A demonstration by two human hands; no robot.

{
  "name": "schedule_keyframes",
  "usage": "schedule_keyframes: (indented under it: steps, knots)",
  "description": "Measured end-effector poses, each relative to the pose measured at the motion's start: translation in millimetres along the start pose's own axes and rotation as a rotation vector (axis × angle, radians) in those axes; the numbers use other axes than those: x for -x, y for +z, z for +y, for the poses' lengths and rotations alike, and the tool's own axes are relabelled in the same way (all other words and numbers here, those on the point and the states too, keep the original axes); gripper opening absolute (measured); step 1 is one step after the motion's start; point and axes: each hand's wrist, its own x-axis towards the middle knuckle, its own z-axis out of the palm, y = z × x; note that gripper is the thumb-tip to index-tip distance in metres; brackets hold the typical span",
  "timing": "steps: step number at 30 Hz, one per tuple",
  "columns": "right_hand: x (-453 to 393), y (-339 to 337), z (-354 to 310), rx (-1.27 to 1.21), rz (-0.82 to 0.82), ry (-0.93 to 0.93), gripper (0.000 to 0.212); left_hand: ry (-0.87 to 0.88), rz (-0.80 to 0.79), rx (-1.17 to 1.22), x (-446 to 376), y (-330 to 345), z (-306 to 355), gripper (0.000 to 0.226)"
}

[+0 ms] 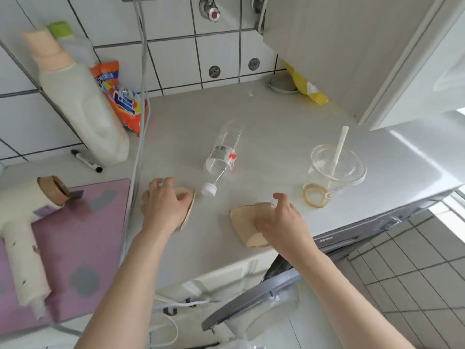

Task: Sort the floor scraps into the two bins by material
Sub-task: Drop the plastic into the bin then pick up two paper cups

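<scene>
I take the white counter point(264, 127) as my landmark and work down in size. At its far left corner stands a big detergent jug point(83, 109) with an orange powder bag point(120, 102) behind it; off its left edge a cream hair dryer point(22, 222) lies on a purple mat point(83, 248). Mid-counter a clear plastic bottle point(222, 157) lies on its side, cap toward me. Toward the right edge a clear plastic cup point(337, 170) stands with a straw point(339, 149) in it. At the near edge my right hand point(284, 222) lies on a flattened paper cup point(249, 222), fingers loosely spread over it, not visibly gripping. Just left of the bottle cap my left hand point(163, 205) curls round another tan paper piece point(187, 207). I see no bins here, so I judge nothing sorted yet: both paper pieces, bottle and cup all remain.
</scene>
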Motion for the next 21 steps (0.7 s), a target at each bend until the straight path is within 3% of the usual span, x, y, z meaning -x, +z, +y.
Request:
schedule_keyframes:
  steps: [7,9,11,15,19,21]
  knots:
    - [-10.2,5.2,-1.7,-0.111,0.020,0.049,0.065,-0.023,0.003,-0.051,15.3,2.2,1.2,0.048]
    - [-12.2,5.5,-2.2,-0.156,0.018,0.060,0.053,-0.019,-0.011,-0.045,20.3,-0.9,-2.3,0.046]
    - [-12.4,3.8,-2.4,-0.160,0.049,0.043,0.023,0.014,0.006,-0.013,25.3,-6.1,-5.7,0.047]
    - [-12.0,0.5,-0.1,-0.247,0.068,0.018,0.022,0.031,0.012,0.076,33.2,-19.0,-5.7,0.046]
    - [-7.5,-7.7,5.7,-0.455,0.034,0.048,0.024,-0.043,-0.195,0.500,47.7,-23.5,2.9,0.043]
    - [-0.9,-16.4,10.9,-0.487,0.050,0.042,0.021,0.020,-0.198,0.532,58.1,-23.5,15.0,0.043]
